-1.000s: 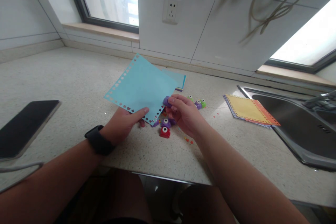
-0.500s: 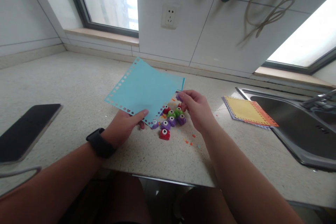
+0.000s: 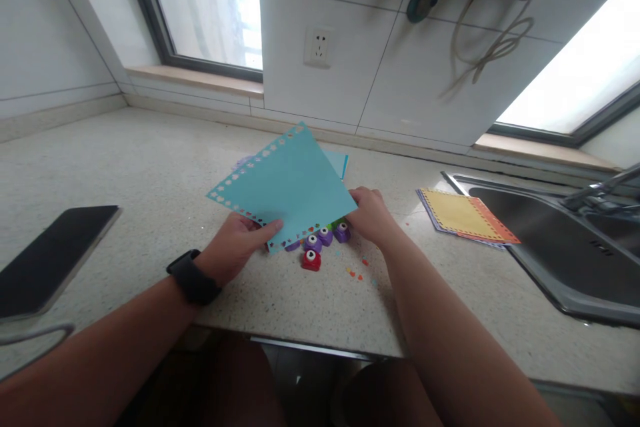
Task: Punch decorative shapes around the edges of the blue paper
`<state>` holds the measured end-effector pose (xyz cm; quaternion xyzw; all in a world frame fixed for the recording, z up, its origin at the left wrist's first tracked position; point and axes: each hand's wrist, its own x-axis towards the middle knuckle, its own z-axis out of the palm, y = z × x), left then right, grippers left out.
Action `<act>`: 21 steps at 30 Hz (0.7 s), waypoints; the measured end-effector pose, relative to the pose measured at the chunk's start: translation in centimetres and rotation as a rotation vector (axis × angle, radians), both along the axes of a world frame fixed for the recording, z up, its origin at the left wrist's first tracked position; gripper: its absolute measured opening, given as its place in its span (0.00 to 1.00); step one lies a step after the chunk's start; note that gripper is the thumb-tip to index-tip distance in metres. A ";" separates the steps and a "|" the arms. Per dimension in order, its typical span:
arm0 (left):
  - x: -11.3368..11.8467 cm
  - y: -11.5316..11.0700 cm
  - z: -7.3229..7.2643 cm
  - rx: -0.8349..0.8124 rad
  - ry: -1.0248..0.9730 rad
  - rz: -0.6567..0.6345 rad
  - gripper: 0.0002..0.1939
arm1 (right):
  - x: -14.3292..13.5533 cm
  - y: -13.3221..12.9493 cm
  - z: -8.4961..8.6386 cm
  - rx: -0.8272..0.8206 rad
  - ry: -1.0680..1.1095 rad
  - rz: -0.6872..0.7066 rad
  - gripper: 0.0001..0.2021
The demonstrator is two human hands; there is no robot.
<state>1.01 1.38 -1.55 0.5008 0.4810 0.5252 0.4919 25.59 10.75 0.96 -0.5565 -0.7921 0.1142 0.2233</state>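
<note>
A light blue sheet of paper [image 3: 295, 180], punched with small shapes along two edges, is tilted above the counter. My left hand [image 3: 245, 240], with a dark watch on its wrist, pinches its near left edge, thumb on top. My right hand [image 3: 373, 213] is at the sheet's right corner with its fingers curled; their tips, and anything in them, are hidden behind the paper. Under the near edge stand several small craft punches: a red punch [image 3: 311, 260] in front, purple punches [image 3: 342, 232], and a green one [image 3: 336, 222] partly covered.
More blue paper [image 3: 337, 161] lies behind the held sheet. Tiny paper cutouts [image 3: 353, 273] are scattered on the speckled counter [image 3: 165, 153]. Yellow and orange punched sheets [image 3: 463, 215] overlap the rim of a steel sink [image 3: 540, 260]. A dark tablet-like slab [image 3: 55, 257] lies at the left.
The blue sheet has turned and shifted right, now covering more of the punches. My right hand held a purple punch before; its fingertips are now hidden behind the sheet's corner.
</note>
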 end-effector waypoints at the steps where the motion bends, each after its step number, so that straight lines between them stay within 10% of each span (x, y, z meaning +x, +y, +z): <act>1: -0.1 0.0 -0.2 0.002 -0.035 -0.019 0.15 | 0.0 0.0 0.1 -0.009 -0.045 -0.020 0.10; 13: -0.3 0.1 -0.7 -0.042 -0.172 -0.099 0.16 | -0.4 0.0 -1.0 0.001 -0.193 -0.056 0.09; 21: -0.4 0.2 -0.5 -0.055 -0.126 -0.048 0.14 | -0.2 -0.5 0.2 -0.233 0.825 0.205 0.29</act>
